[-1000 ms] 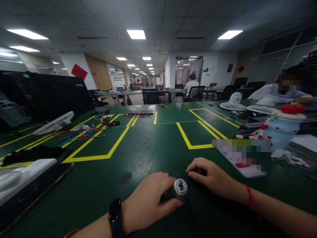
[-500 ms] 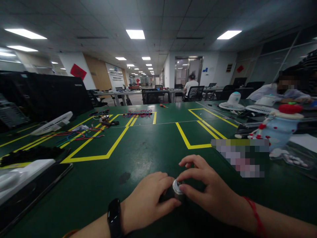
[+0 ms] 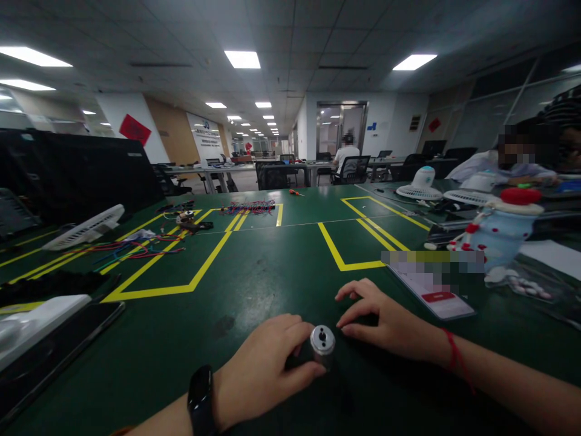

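Between the thumb and index finger of my left hand (image 3: 272, 357) is a short metal cylinder (image 3: 322, 340), standing upright on the green tabletop. Its silvery top face has a dark opening in the middle with a small dark hole on either side; the lower part is dark and partly hidden by my fingers. My right hand (image 3: 374, 315) hovers just to the right, apart from the cylinder. Its fingers are curved and spread, with nothing visible in them.
The green table (image 3: 272, 260) bears yellow tape outlines. Wires (image 3: 136, 248) and a white plastic piece (image 3: 86, 229) lie left, beside a dark phone-like slab (image 3: 59, 357). A phone (image 3: 431, 290), a blue cup (image 3: 508, 233) and fan-like white parts (image 3: 420, 184) are right. A person (image 3: 503, 157) sits far right.
My right hand has come off the top of the cylinder and moved a little right, its fingers opening and uncovering the top face. My left hand keeps hold. The view has shifted slightly.
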Available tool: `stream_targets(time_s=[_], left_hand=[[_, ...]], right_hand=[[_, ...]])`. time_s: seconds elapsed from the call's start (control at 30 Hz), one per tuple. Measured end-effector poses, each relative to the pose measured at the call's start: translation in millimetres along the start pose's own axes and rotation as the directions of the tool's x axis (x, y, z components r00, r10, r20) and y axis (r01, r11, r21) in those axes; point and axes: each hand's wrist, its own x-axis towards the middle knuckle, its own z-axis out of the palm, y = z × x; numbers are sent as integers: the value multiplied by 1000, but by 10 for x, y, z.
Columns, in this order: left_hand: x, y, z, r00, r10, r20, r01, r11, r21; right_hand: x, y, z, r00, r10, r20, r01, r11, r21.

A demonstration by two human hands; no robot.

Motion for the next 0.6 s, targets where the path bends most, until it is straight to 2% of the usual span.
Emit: stream_targets(time_s=[0.13,0.2,0.3,0.37,0.43,0.5,0.6], left_hand=[[-2,-3,-5,1000,6,14,-6,1000,-14],[-2,-7,-4,1000,3,9,-3,1000,-11],[-4,-15,5,1000,1,3,-1,1000,-11],[-7,-19,13,1000,3,2,-3,1000,-11],[-10,-20,20,1000,4,4,-4,1000,-13],[-11,-19,24,1000,4,9,-4,1000,-13],[-1,-13,23,1000,1,11,-1,1000,-9]], right_hand=[[-17,3,13,996,-63,62,63,998,-10],[-7,17,-2,997,-53,61,50,998,45],[22,67,-41,997,70,-24,-62,970,234],[39,92,-56,978,188,-94,-146,929,340],[45,90,-47,962,248,-115,-195,918,346],[38,59,-16,979,187,-82,-162,956,246],[20,-11,53,1000,-3,6,3,1000,25]])
